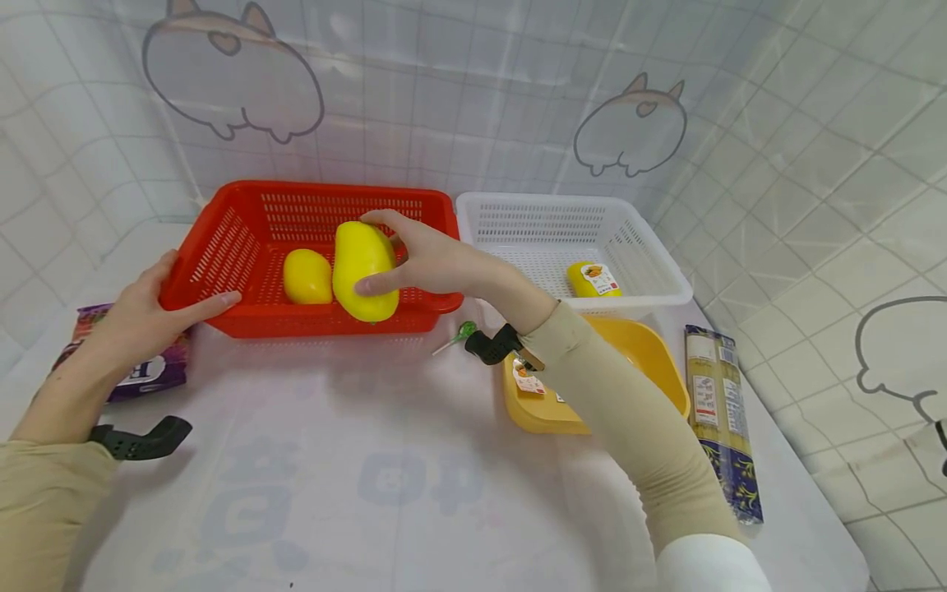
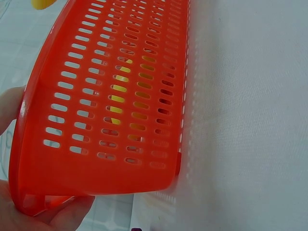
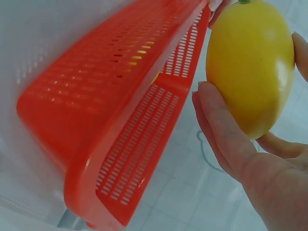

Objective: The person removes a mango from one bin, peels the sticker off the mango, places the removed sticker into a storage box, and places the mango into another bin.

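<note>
— White tabletop [image 1: 311, 395], grid-patterned backdrop [image 1: 444, 74] with cartoon animal outlines. Where's the mango?

— Yellow mango [image 1: 361, 271] is up in your right hand [image 1: 425, 256], above the front rim of the red perforated basket [image 1: 296, 323]. Your right wrist view shows a gap between the two.

— Key relation?

— Mango vs. that rim. It sits just left of your right palm, well right of your left hand [image 1: 144, 308], so the right is nearer. Long axis runs roughly up-and-down in the head view, green stem end toward you. Can't tell how steeply it tilts.

— Hand states?

— Right: clamped on the mango, thumb on the near side, fingers round the far side. Left: gripping the basket's left end, thumb over the near corner. Hands well apart.

— Arm pose?

— Your right arm slants in from the right, beige sleeve [image 1: 621, 419] crossing above the yellow tray [image 1: 547, 423]. Another mango [image 1: 307, 277] lies inside the basket, left of the held one.
</note>
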`<state>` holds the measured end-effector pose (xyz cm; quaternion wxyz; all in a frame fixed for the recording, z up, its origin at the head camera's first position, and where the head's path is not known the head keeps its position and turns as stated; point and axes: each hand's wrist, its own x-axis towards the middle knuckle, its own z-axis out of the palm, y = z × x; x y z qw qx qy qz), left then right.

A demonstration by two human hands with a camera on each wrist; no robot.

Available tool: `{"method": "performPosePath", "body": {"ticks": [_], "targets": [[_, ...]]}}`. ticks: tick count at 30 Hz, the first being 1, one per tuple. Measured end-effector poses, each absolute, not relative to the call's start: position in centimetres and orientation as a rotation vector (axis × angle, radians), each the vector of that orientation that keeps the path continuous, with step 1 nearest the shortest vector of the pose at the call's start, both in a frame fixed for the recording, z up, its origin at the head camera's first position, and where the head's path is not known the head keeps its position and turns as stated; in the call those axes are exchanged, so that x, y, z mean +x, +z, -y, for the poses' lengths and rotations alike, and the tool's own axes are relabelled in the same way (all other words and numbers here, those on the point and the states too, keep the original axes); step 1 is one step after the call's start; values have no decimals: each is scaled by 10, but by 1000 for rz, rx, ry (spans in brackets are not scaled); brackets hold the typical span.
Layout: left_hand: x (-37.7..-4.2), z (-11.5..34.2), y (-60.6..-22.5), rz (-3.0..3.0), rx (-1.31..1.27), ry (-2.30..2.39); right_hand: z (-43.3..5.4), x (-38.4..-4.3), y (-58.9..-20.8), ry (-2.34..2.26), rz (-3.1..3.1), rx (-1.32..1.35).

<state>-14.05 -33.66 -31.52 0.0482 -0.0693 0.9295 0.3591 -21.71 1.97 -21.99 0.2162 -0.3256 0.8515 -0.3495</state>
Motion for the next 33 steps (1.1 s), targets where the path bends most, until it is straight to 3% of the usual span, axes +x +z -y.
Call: {"method": "performPosePath", "body": {"ticks": [33], "targets": [[-139, 336, -315, -2856, -197, 1084, 3, -246, -213, -1043, -2237, -784]]}}
